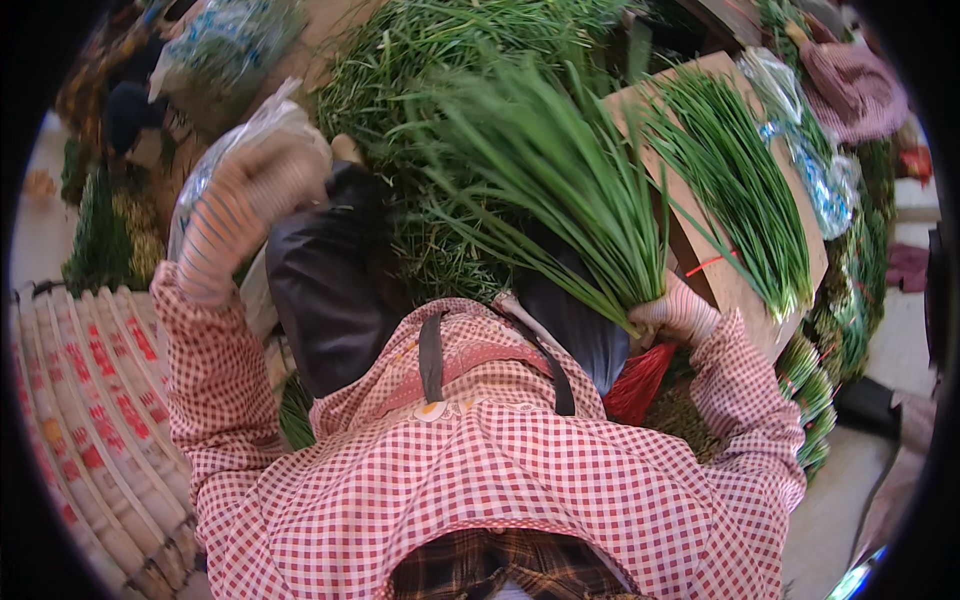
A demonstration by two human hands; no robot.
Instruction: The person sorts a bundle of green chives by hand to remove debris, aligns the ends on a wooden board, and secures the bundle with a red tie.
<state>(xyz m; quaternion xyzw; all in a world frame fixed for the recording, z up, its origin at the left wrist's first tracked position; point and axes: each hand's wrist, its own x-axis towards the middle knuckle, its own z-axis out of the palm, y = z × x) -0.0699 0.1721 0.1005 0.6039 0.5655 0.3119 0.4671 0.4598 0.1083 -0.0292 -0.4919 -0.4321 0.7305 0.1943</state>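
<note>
My right hand (680, 312), in a pale striped glove, is closed around the pale base of a loose bunch of green chives (545, 170). Their leaves fan up and left, blurred at the tips. My left hand (268, 180), gloved with grey stripes, is raised above my left knee beside a clear plastic bag (205, 165). Motion smears its fingers. To the right, another bunch of chives (735, 180) lies on a tan board (690, 235). A thin red tie (712, 262) lies across the board and reaches this bunch.
A large heap of loose green leaves (400, 65) spreads ahead of my knees. Red strands (640, 385) hang by my right thigh. Tied bundles (805, 395) stand at the right. A slatted surface (95, 430) is at my left. A person's checked sleeve (855, 85) shows far right.
</note>
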